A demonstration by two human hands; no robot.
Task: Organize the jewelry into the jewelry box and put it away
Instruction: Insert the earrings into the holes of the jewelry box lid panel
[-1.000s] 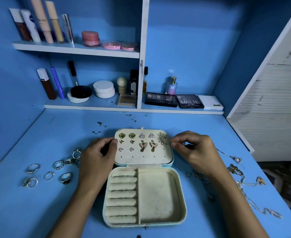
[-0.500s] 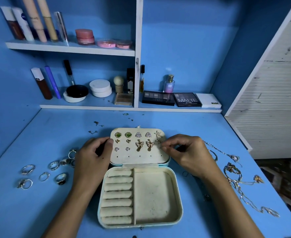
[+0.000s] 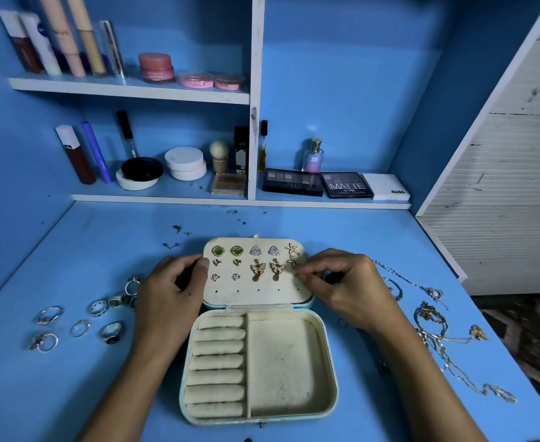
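Jewelry box (image 3: pixel 289 362) sits open in the middle of the blue desk (image 3: pixel 86 393), lid (image 3: pixel 255 295) laid back flat away from the person. Lid panel carries stud earrings in rows: two green square studs (image 3: pixel 227 251), two silver triangular ones (image 3: pixel 264 250), two small gold hearts (image 3: pixel 227 262), two butterfly drops (image 3: pixel 267 268), two tiny silver hearts (image 3: pixel 225 277) and two starfish earrings (image 3: pixel 292 254) at the right edge. A row of bare pin holes runs below them.

Left hand (image 3: pixel 169 291) grips the lid's left edge — thumb on the panel face, fingers curled behind. Right hand (image 3: pixel 348 288) is at the lid's right edge, thumb and forefinger tips pinched together just below the lower starfish; whether they hold anything is too small to tell.

Box base: ring rolls (image 3: pixel 217 362) on the left, open compartment on the right, nothing in either.

Loose silver rings (image 3: pixel 80 323) lie on the desk left of the box. Chains and necklaces (image 3: pixel 437 330) are tangled to the right. A few small earring bits (image 3: pixel 176 237) are behind the lid — type unclear.

Shelves behind hold cosmetics: eyeshadow palettes (image 3: pixel 319 183), a perfume bottle (image 3: pixel 313 156), compacts, tubes.
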